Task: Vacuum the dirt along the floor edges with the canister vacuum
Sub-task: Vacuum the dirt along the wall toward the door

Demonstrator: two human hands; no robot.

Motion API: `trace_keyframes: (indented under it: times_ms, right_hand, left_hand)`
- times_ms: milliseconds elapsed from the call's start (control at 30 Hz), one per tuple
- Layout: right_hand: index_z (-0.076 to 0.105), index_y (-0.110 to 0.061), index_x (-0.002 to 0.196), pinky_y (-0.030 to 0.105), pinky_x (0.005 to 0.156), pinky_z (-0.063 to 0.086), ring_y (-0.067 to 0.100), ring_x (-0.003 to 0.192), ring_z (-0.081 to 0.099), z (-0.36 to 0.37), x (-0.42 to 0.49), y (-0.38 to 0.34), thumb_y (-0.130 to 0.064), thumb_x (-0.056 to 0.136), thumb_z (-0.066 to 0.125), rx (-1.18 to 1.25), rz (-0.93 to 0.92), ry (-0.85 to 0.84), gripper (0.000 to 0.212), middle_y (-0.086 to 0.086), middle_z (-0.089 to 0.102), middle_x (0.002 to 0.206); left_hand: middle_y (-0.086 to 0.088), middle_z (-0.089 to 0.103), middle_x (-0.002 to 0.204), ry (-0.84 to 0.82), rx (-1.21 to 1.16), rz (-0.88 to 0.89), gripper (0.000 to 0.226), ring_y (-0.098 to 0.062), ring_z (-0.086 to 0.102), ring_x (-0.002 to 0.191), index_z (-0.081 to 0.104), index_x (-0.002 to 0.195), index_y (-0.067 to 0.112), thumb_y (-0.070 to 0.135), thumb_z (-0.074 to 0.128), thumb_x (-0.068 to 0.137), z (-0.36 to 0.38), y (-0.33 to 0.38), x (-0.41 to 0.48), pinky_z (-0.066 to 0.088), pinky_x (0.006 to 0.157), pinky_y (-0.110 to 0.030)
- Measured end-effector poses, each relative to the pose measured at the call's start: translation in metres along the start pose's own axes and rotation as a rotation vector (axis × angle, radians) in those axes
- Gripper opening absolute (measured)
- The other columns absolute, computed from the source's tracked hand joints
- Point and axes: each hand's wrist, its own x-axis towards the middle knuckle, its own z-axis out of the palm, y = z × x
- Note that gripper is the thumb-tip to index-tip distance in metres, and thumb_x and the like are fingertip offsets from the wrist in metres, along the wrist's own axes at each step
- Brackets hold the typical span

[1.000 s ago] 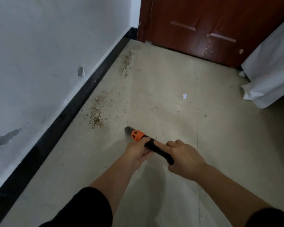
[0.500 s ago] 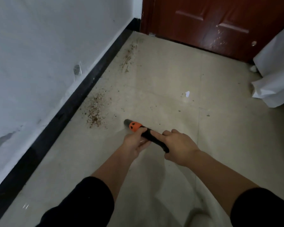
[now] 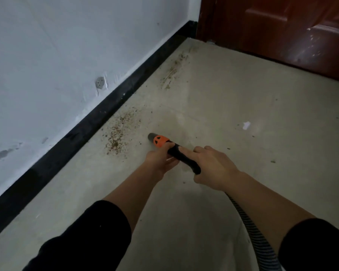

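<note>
I hold the vacuum nozzle (image 3: 160,141), a black tube with an orange collar and a grey tip, just above the floor. My left hand (image 3: 160,160) grips the tube right behind the orange collar. My right hand (image 3: 213,167) grips the black handle farther back. A ribbed hose (image 3: 252,233) runs from under my right wrist to the bottom edge. A patch of brown dirt (image 3: 118,133) lies a short way left of the tip, beside the black baseboard (image 3: 90,122). A second streak of dirt (image 3: 174,69) lies farther along the same edge.
The white wall (image 3: 67,55) with a small socket (image 3: 100,83) runs along the left. A dark red door (image 3: 282,32) closes the far end. A white scrap (image 3: 246,125) and a few dark specks lie on the beige floor to the right.
The view has swung left and nearer the wall; the white cloth at right is out of frame. Both hands keep their grip, and the hose now shows under my right arm.
</note>
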Motion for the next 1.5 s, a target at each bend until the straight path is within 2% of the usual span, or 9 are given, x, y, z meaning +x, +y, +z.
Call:
trace_keyframes:
  times_ms: [67, 233, 400, 567, 767, 933, 1133, 1367, 1500]
  right_hand:
    - [0.008, -0.040, 0.151, 0.029, 0.065, 0.032, 0.017, 0.086, 0.034, -0.003, 0.005, 0.008, -0.021, 0.083, 0.060, 0.003, -0.010, -0.008, 0.087, -0.005, 0.036, 0.097]
    - [0.009, -0.040, 0.151, 0.029, 0.065, 0.034, 0.018, 0.091, 0.041, -0.022, 0.020, 0.021, -0.023, 0.084, 0.059, -0.016, -0.054, -0.040, 0.086, -0.001, 0.046, 0.109]
    - [0.010, -0.040, 0.151, 0.031, 0.066, 0.038, 0.018, 0.090, 0.040, -0.032, 0.044, 0.020, -0.022, 0.084, 0.060, -0.043, -0.096, -0.042, 0.086, -0.006, 0.039, 0.098]
    - [0.009, -0.042, 0.151, 0.031, 0.069, 0.044, 0.020, 0.094, 0.045, -0.020, 0.050, 0.018, -0.022, 0.083, 0.059, -0.038, -0.131, 0.017, 0.087, -0.003, 0.047, 0.105]
    - [0.008, -0.045, 0.150, 0.029, 0.066, 0.042, 0.017, 0.087, 0.045, -0.014, 0.025, 0.025, -0.024, 0.079, 0.062, -0.046, -0.116, 0.035, 0.092, -0.006, 0.047, 0.098]
    - [0.008, -0.043, 0.151, 0.033, 0.070, 0.047, 0.018, 0.091, 0.047, -0.005, 0.009, 0.013, -0.025, 0.078, 0.063, -0.059, -0.135, 0.041, 0.092, -0.004, 0.050, 0.103]
    - [0.007, -0.040, 0.152, 0.025, 0.065, 0.036, 0.016, 0.094, 0.046, 0.008, -0.005, -0.004, -0.027, 0.081, 0.061, -0.076, -0.141, 0.069, 0.090, -0.006, 0.050, 0.109]
    - [0.009, -0.038, 0.152, 0.030, 0.070, 0.045, 0.017, 0.094, 0.046, 0.008, -0.013, -0.014, -0.029, 0.081, 0.061, -0.072, -0.153, 0.042, 0.089, -0.005, 0.050, 0.109]
    - [0.008, -0.038, 0.152, 0.028, 0.066, 0.042, 0.015, 0.089, 0.042, 0.013, -0.021, -0.023, -0.031, 0.081, 0.059, -0.087, -0.179, 0.051, 0.088, -0.005, 0.049, 0.106]
  left_hand:
    - [-0.020, 0.065, 0.096, 0.005, -0.001, 0.009, 0.027, -0.025, 0.067, 0.075, 0.059, 0.106, -0.008, 0.012, 0.068, 0.089, 0.007, 0.004, 0.003, 0.056, 0.049, -0.025]
    - [-0.021, 0.065, 0.097, 0.028, -0.023, -0.002, 0.034, -0.024, 0.067, 0.072, 0.057, 0.111, -0.009, 0.013, 0.069, 0.089, 0.018, 0.016, 0.011, 0.059, 0.051, -0.027]
    - [-0.020, 0.064, 0.091, 0.038, -0.081, 0.031, 0.027, -0.022, 0.066, 0.070, 0.058, 0.104, -0.008, 0.011, 0.069, 0.089, 0.014, 0.029, 0.026, 0.060, 0.054, -0.026]
    - [-0.020, 0.064, 0.092, 0.025, -0.101, 0.059, 0.034, -0.023, 0.067, 0.072, 0.057, 0.111, -0.011, 0.011, 0.070, 0.089, 0.006, 0.028, 0.029, 0.060, 0.058, -0.027]
    - [-0.018, 0.065, 0.086, -0.024, -0.092, 0.049, 0.036, -0.021, 0.068, 0.069, 0.058, 0.110, -0.011, 0.014, 0.071, 0.088, 0.010, 0.007, 0.020, 0.059, 0.054, -0.024]
    - [-0.021, 0.067, 0.100, -0.032, -0.109, 0.035, 0.042, -0.022, 0.069, 0.076, 0.056, 0.115, -0.012, 0.015, 0.072, 0.087, -0.007, -0.006, 0.012, 0.057, 0.052, -0.023]
    - [-0.023, 0.067, 0.102, -0.060, -0.101, 0.026, 0.043, -0.025, 0.070, 0.077, 0.054, 0.118, -0.012, 0.013, 0.071, 0.088, -0.027, -0.014, 0.000, 0.056, 0.053, -0.023]
    - [-0.024, 0.066, 0.105, -0.071, -0.097, 0.024, 0.040, -0.026, 0.070, 0.079, 0.057, 0.116, -0.012, 0.014, 0.070, 0.088, -0.040, -0.020, -0.010, 0.058, 0.056, -0.024]
    - [-0.024, 0.067, 0.106, -0.066, -0.089, 0.014, 0.039, -0.027, 0.070, 0.082, 0.058, 0.115, -0.012, 0.015, 0.070, 0.088, -0.052, -0.026, -0.018, 0.059, 0.059, -0.025]
